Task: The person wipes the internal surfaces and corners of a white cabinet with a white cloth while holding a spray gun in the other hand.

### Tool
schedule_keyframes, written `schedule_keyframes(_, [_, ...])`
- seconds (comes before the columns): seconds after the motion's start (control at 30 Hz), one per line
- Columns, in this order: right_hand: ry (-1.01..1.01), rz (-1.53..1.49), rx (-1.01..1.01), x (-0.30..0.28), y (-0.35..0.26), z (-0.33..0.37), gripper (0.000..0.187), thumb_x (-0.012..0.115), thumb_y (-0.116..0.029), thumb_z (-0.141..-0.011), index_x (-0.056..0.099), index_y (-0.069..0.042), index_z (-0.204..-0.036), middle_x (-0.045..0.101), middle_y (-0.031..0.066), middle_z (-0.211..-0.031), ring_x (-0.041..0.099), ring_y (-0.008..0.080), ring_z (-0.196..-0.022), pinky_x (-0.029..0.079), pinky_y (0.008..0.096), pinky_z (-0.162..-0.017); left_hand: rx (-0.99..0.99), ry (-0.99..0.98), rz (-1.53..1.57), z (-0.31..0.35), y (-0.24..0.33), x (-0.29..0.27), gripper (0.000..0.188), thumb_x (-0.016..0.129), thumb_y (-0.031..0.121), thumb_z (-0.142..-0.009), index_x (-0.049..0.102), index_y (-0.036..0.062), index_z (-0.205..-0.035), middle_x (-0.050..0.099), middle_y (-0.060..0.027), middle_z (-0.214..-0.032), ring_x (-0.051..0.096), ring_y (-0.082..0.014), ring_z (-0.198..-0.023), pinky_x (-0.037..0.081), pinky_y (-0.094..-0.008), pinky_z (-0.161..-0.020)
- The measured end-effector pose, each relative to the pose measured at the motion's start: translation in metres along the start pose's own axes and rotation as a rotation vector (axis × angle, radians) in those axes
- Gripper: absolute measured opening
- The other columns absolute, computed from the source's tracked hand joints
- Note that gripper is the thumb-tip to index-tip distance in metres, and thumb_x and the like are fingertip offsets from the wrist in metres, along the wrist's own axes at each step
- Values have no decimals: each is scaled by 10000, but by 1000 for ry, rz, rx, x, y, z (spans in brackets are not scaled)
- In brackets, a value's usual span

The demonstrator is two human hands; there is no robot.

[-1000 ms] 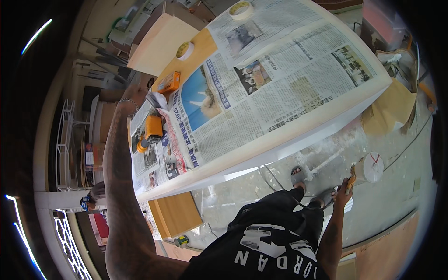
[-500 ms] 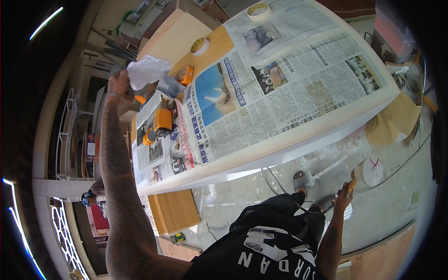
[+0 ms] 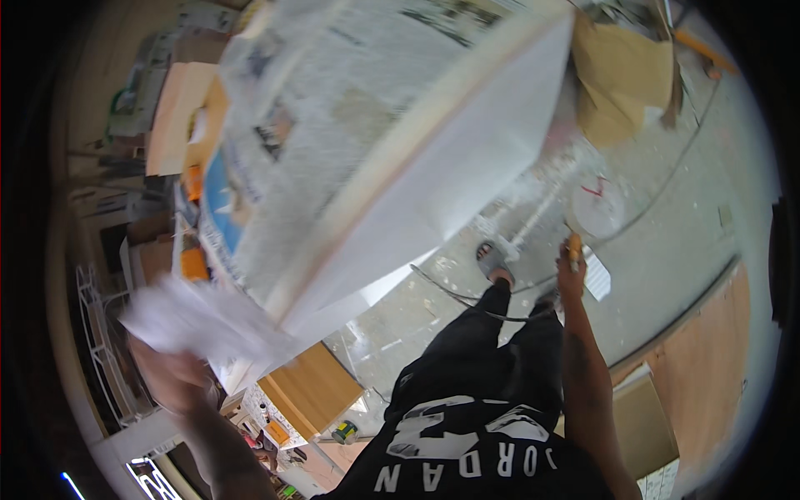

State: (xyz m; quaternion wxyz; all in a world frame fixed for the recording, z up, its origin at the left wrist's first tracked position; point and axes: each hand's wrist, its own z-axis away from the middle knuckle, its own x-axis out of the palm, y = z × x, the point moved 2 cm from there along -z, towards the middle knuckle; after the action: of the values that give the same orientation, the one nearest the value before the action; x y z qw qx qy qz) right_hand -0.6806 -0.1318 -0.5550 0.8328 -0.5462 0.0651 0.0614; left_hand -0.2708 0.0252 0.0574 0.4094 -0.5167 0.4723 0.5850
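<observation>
My left hand [image 3: 171, 375] is at the lower left, beside the near corner of a newspaper-covered worktop [image 3: 325, 108]. It grips a crumpled white sheet [image 3: 200, 321], smeared by motion; I cannot tell whether this is cloth or paper. My right hand [image 3: 572, 277] hangs low over the floor on the right, closed around a tool with an orange-yellow handle [image 3: 575, 243]. The tool's working end cannot be made out. Past the white sheet, an orange power tool [image 3: 194, 264] lies on the newspaper.
A dark cable [image 3: 467, 297] runs over the floor past my legs. Beyond my right hand stands a round whitish tub or lid [image 3: 598, 206] with a red mark. A brown paper bag [image 3: 621, 83] is at the upper right. Below the worktop sits a wooden box [image 3: 308, 387] with a small green tin [image 3: 344, 432].
My left hand has come back toward me with the white sheet, from over the worktop's far left to its near corner. The view has turned right. My right hand still holds the tool.
</observation>
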Motion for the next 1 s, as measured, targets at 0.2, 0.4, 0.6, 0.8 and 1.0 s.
schedule_keyframes(0.2, [-19,17,-80,5,51,-41,423,660,-258,-1000,596,4,-1325,664,26,-891,612,89,-732,510,254,-657,-1141,25,1290,3,132,355,455,686,198,-963,544,-23,-1334,641,-112,-1223,588,-215,-1158,481,-366,-1008])
schedule_keyframes(0.4, [-163,61,191,-10,90,-103,362,689,-305,-980,659,-2,-1178,622,6,-781,575,87,-641,476,264,-596,-876,525,684,-59,-31,635,504,672,217,-979,497,-64,-1359,647,-179,-1211,643,-253,-1061,537,-378,-910])
schedule_keyframes(0.6, [-260,202,131,3,147,-140,375,666,-214,-990,621,-8,-1300,686,0,-952,522,57,-666,456,228,-613,-679,104,193,-122,-161,833,497,720,359,-918,575,-7,-1222,686,-209,-1091,668,-348,-1047,543,-411,-897])
schedule_keyframes(0.8, [-397,309,173,27,225,-154,326,637,-138,-987,627,-14,-1288,696,6,-995,527,53,-688,457,222,-630,-826,75,60,-114,-166,989,798,546,663,-924,419,121,-1495,350,-258,-1567,288,-469,-1464,269,-532,-1191])
schedule_keyframes(1.0, [-574,338,253,38,263,-171,331,655,-123,-977,629,-20,-1291,695,28,-1063,508,48,-672,447,230,-589,-853,69,-60,-127,-193,1058,616,414,553,-1013,358,283,-1563,220,-124,-1664,178,-452,-1509,153,-567,-1220])
